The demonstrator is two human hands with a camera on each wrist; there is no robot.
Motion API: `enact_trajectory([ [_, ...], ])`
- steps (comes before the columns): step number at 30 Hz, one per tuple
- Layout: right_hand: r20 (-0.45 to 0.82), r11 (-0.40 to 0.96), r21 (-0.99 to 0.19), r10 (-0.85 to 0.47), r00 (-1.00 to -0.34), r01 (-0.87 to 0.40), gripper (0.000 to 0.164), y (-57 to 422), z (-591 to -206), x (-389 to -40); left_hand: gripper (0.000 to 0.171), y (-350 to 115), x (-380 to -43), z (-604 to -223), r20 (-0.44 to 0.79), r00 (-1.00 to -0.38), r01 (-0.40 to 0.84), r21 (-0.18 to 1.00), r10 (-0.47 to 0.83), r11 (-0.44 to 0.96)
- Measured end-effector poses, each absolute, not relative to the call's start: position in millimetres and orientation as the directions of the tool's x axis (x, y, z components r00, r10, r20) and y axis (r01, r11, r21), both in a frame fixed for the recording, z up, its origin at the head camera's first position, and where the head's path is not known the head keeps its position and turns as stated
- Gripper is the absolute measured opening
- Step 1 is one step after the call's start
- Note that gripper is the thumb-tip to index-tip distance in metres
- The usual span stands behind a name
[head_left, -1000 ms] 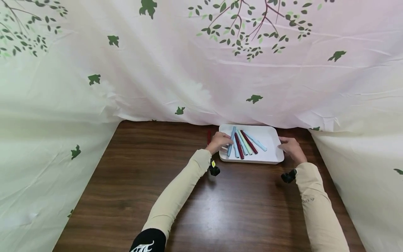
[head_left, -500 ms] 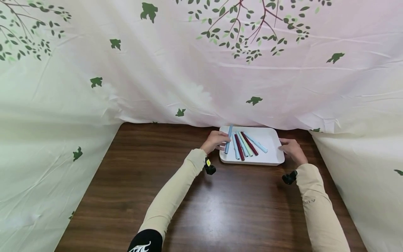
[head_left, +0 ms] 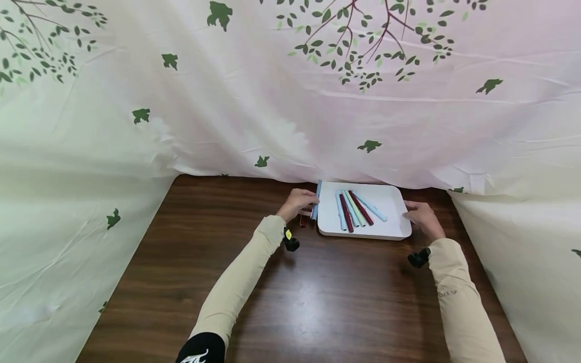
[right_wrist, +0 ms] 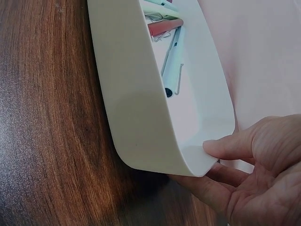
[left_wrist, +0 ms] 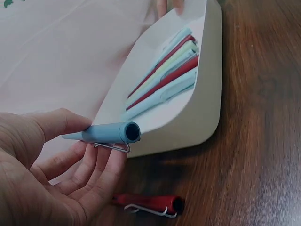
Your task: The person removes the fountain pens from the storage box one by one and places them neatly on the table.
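A blue pen (left_wrist: 107,133) with a wire clip is pinched between the thumb and fingers of my left hand (head_left: 295,204). It is held just outside the left wall of a white tray (head_left: 390,201). Below that hand, a red pen (left_wrist: 153,203) with a silver clip lies on the table beside the tray, partly hidden by the fingers. My right hand (head_left: 424,219) grips the tray's right end, thumb (right_wrist: 221,147) inside the wall and fingers beneath the rim. Inside the tray several light blue, dark red and pale green pens (left_wrist: 164,82) lie fanned side by side.
The dark wooden table (head_left: 254,282) spreads toward the front and left. A pale curtain (head_left: 290,126) with leaf prints hangs along the back edge, close behind the tray, and down both sides. Each wrist carries a small black camera (head_left: 291,244).
My left hand has moved left with the blue pen, from over the tray's left part to just outside its wall. My right hand has kept its grip on the tray.
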State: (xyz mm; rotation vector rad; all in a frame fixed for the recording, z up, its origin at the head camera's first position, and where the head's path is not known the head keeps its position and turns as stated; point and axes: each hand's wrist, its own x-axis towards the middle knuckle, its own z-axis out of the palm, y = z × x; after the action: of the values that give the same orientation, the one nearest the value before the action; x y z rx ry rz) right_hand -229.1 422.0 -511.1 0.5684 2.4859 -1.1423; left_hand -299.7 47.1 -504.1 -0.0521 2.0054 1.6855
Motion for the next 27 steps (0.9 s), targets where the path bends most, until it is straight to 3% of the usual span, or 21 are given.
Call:
enact_trajectory([
  [27,-0.464,0.591,-0.634,0.225,-0.857,0.499,0.059,420,-512,-231,0.033,-1,-306,-518,-0.435,-0.871,-0.386,0.894,0.228,0.227],
])
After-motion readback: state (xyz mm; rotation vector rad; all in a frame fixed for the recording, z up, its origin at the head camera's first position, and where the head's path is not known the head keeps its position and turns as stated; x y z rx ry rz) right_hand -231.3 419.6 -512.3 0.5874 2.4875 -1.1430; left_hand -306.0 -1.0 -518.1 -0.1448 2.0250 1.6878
